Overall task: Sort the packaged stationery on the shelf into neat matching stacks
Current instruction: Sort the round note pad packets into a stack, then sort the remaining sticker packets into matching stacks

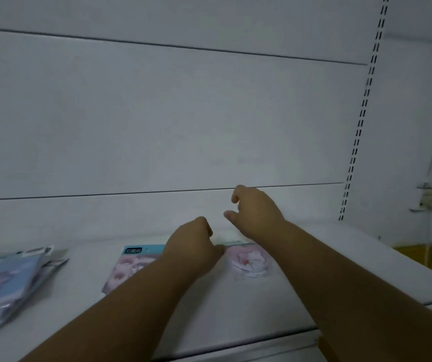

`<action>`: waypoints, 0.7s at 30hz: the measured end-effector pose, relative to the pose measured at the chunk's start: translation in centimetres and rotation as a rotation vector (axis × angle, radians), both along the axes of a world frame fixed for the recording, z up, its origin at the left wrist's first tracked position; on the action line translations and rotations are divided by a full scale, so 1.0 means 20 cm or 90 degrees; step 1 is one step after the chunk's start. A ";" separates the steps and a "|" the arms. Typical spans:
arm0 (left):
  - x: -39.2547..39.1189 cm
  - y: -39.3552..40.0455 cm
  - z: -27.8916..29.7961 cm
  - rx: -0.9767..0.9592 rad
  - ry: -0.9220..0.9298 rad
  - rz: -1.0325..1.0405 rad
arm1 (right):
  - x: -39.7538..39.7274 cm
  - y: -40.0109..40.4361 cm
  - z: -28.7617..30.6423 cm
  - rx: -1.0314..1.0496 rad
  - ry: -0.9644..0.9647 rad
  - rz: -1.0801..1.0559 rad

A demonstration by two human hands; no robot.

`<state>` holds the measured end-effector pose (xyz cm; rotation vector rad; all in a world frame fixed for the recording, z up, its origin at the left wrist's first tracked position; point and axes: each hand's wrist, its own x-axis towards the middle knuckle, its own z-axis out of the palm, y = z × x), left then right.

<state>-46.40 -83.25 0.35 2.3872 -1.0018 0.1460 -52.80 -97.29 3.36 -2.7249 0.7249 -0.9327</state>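
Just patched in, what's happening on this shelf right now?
A person is sorting packaged stationery on a white shelf. The left hand appears to grip the top edge of a pink-flowered pack lying flat; a blue-headed pink pack lies beside it. The right hand hovers above, fingers loosely curled, holding nothing. A loose, fanned pile of bluish packs sits at the far left.

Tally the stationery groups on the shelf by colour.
Blue packets: 1 fanned stack at the left; how many are in it cannot be told.
Pink packet with teal header: 1, partly under the left arm.
Pink-and-white floral packet: 1, its top edge at the left hand.
Total: 3 groups.
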 end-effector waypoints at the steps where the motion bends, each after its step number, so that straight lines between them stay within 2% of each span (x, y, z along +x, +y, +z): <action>1: 0.02 0.07 0.01 -0.002 -0.017 0.005 | 0.03 0.08 0.04 -0.021 -0.025 0.032; 6: 0.18 0.64 0.07 -0.039 -0.076 0.098 | 0.25 0.64 0.18 -0.093 -0.104 0.173; 15: 0.37 2.33 0.04 -0.014 -0.174 0.319 | 0.66 2.17 0.20 -0.095 -0.142 0.393; 19: 0.38 2.99 0.03 -0.013 -0.152 0.387 | 0.81 2.82 0.17 -0.096 -0.134 0.462; 21: 0.40 3.19 0.02 -0.008 -0.134 0.402 | 0.87 3.02 0.17 -0.081 -0.124 0.480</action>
